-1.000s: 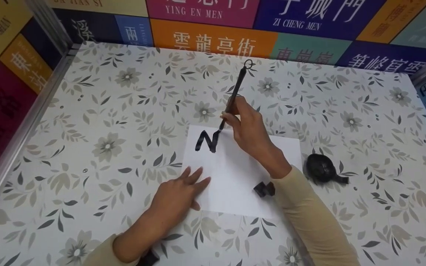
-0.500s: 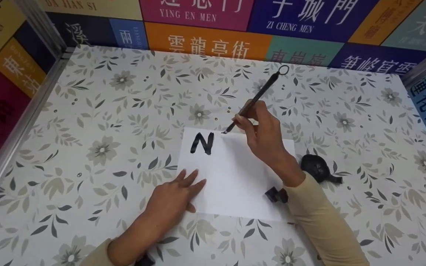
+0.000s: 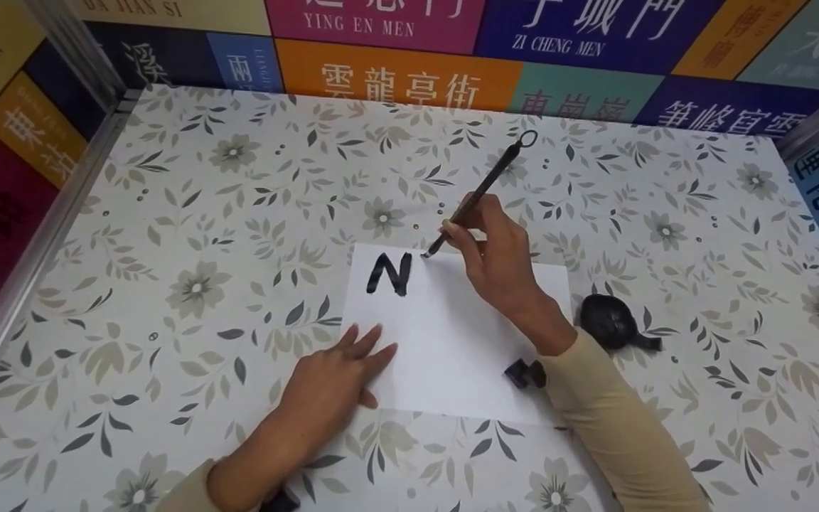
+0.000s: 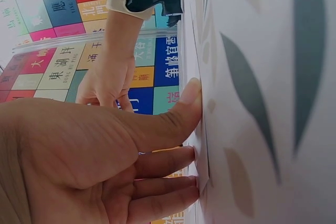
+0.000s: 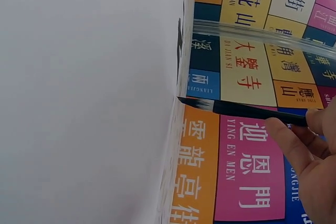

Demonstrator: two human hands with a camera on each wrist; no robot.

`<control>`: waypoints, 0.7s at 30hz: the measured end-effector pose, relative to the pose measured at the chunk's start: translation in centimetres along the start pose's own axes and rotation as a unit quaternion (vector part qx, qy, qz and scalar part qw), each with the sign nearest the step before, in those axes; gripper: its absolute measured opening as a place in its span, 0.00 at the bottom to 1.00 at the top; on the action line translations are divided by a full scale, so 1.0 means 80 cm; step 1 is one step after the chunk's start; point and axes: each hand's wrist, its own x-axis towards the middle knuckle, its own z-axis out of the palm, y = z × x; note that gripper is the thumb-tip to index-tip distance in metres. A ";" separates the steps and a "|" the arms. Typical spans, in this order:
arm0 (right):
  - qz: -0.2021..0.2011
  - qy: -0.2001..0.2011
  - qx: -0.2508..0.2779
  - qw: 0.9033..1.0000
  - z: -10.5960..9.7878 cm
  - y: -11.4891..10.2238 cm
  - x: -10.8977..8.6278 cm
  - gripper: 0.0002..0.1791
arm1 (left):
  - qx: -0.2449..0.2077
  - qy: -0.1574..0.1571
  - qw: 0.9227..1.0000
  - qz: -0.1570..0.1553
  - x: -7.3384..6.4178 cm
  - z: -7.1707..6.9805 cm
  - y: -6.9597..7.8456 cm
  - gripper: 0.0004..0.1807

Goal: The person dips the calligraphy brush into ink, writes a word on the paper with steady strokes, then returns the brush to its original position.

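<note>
My right hand (image 3: 498,259) pinches a dark ink brush (image 3: 484,186) by its handle, which slants up and to the right to a small loop at its end. Inked bristles (image 5: 195,103) meet the upper part of a white sheet of paper (image 3: 452,341), just right of a painted black letter N (image 3: 389,274). Across the sheet's left edge lies my left hand (image 3: 338,377), fingers spread and pressing on the paper. The left wrist view shows its thumb (image 4: 178,114) and fingertips touching the sheet.
A black rounded dish (image 3: 607,322) with a short handle stands right of the paper, close to the right sleeve. The table (image 3: 239,213) wears a floral cover. Panels with coloured lettering (image 3: 409,78) border its back and sides.
The brush has left the finished N stroke and shifted right, its tip now at the paper's upper part. Its handle leans further right than before. The left hand stays on the sheet.
</note>
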 end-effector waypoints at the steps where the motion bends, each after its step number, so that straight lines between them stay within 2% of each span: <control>1: 0.002 0.000 0.003 1.000 0.000 0.000 0.000 0.12 | 0.001 0.002 1.000 0.001 0.000 0.000 0.000 0.32; 7: 0.000 -0.005 0.004 1.000 0.002 0.004 0.000 0.12 | 0.009 0.010 1.000 0.008 -0.002 -0.001 0.000 0.31; 21: -0.010 -0.034 -0.006 0.999 -0.001 0.002 -0.001 0.13 | 0.015 0.006 1.000 0.011 -0.001 -0.001 0.000 0.31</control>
